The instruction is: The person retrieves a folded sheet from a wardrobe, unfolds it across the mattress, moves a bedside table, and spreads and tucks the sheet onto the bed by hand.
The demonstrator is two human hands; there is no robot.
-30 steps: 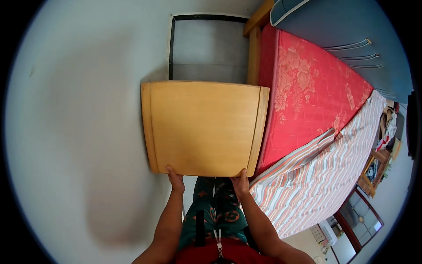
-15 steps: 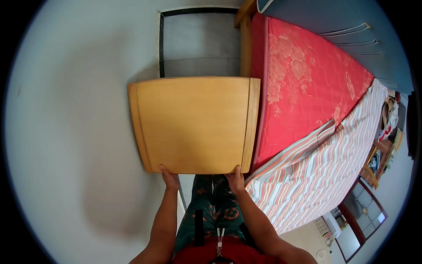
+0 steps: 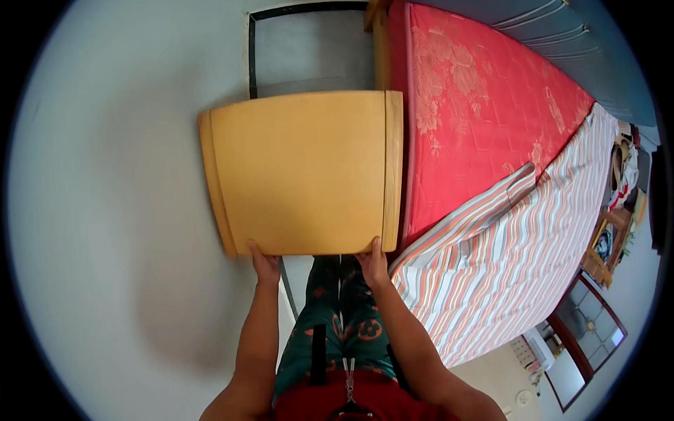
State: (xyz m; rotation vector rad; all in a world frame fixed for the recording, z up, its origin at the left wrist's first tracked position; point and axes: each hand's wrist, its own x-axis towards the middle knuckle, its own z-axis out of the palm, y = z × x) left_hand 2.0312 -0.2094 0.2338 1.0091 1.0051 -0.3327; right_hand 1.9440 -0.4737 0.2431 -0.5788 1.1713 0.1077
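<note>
From my end I see a narrow strip of room between a pale wall (image 3: 119, 182) on the left and a bed on the right. The mattress (image 3: 484, 126) is red with a lighter flower pattern, and a striped sheet (image 3: 484, 288) in orange, white and grey covers its nearer part. A blue headboard (image 3: 611, 77) rises past the far edge, a wooden post (image 3: 381, 56) stands by the mattress's far left corner, and a red-brown frame (image 3: 570, 342) with glass panes shows at lower right. A grey patch (image 3: 312, 52) bordered in black lies beyond the wooden piece (image 3: 302, 175), which sits alongside the mattress's left edge; I can't tell whether they touch, or what holds it up underneath. It is honey-coloured and smooth, its far edge gently bowed, with a raised strip down each side. My left hand (image 3: 265, 266) and right hand (image 3: 374, 266) are set apart, both clamped on its near edge, thumbs on top, the left near one corner and the right near the other.
</note>
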